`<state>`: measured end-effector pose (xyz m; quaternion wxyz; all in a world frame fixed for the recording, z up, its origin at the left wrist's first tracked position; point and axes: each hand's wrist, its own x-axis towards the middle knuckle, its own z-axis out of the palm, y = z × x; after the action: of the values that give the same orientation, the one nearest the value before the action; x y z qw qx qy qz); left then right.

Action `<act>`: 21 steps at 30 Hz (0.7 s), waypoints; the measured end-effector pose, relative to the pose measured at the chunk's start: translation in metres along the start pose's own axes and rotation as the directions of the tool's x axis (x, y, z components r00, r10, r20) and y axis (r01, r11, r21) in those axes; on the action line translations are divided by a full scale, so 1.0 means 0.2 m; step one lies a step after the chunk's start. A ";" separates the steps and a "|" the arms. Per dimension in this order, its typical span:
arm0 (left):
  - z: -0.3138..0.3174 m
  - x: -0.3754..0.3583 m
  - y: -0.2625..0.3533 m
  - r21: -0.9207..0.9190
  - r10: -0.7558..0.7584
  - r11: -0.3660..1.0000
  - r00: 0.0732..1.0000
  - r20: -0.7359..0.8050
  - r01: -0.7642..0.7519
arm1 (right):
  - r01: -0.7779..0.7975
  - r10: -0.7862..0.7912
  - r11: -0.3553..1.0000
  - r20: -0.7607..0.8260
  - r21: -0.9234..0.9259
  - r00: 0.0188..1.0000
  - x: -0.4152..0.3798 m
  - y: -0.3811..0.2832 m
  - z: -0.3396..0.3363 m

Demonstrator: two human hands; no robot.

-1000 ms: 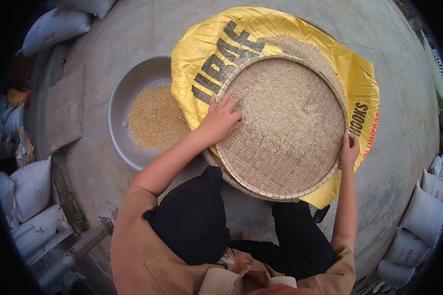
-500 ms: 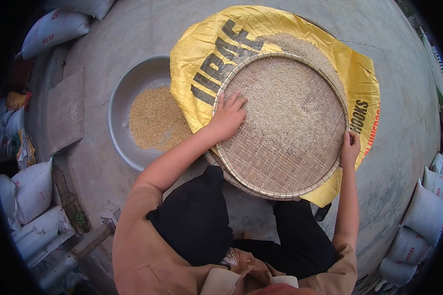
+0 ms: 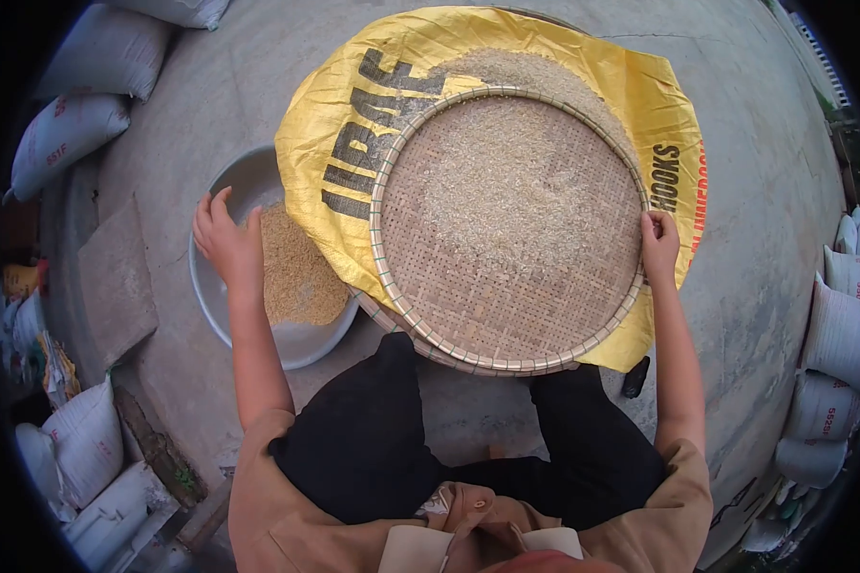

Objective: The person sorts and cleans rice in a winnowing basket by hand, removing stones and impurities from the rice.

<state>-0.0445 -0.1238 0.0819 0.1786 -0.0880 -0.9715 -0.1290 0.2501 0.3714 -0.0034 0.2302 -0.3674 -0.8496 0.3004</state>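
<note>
On a round tan woven tray (image 3: pixel 506 320), the right hand (image 3: pixel 661 250) is gripping the right rim; leftward, the left hand (image 3: pixel 231 241) (fingers parted) is overhanging a grey metal basin (image 3: pixel 308 339).

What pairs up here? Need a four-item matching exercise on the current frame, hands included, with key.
Column one
1. left hand
2. yellow sheet
3. right hand
4. metal basin

Column two
A. gripping the rim of the woven tray
B. grey, with golden-brown grain in it
C. fingers spread, holding nothing visible
D. printed with dark lettering, partly covered by the woven tray

Pairs: 1-C, 2-D, 3-A, 4-B
</note>
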 end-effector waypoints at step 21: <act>0.39 -0.26 0.37 -0.125 0.429 0.900 0.795 0.428 -0.418 | 0.631 -0.551 0.776 0.481 -0.007 0.682 -0.08 -0.48 0.27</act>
<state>-0.0060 -0.0371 0.0093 -0.0251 -0.3323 -0.9399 -0.0739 0.1815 0.2880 0.0208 0.0778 -0.0104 -0.9741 0.2119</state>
